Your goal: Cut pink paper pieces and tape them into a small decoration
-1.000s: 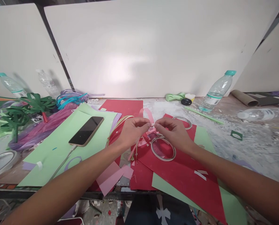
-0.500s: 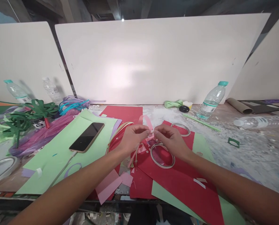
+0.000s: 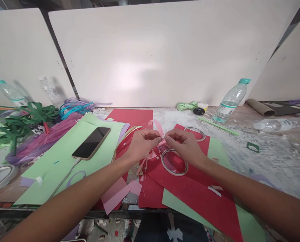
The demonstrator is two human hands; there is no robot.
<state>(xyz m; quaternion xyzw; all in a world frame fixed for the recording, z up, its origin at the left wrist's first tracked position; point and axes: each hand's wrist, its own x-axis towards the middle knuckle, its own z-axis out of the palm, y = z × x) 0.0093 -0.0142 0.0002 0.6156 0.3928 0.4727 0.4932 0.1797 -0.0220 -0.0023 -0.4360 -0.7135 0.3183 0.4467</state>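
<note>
Close together over red paper point(image 3: 190, 191), my left hand point(image 3: 146, 143) and my right hand point(image 3: 182, 143) pinch a looped pink paper strip point(image 3: 158, 126) between their fingertips. The strip curls up behind the fingers, and the exact spot they grip is partly hidden. Just below my right hand lies a roll of tape point(image 3: 175, 173), with a second tape roll point(image 3: 202, 134) behind it. Thin cut strips point(image 3: 141, 168) hang or lie under my left hand. Pink paper pieces point(image 3: 116, 193) lie nearer the table's front edge.
A phone point(image 3: 91, 143) with a cable rests on green paper point(image 3: 49, 164) to the left. Dark green paper flowers point(image 3: 42, 112) stand beyond it. At the back right a water bottle point(image 3: 231, 101) leans on a white panel point(image 3: 139, 50); another bottle point(image 3: 283, 125) lies on its side.
The view has tilted down slightly, so the table items sit higher in the picture. Both hands keep their pinch on the pink strip, with only slight finger movement.
</note>
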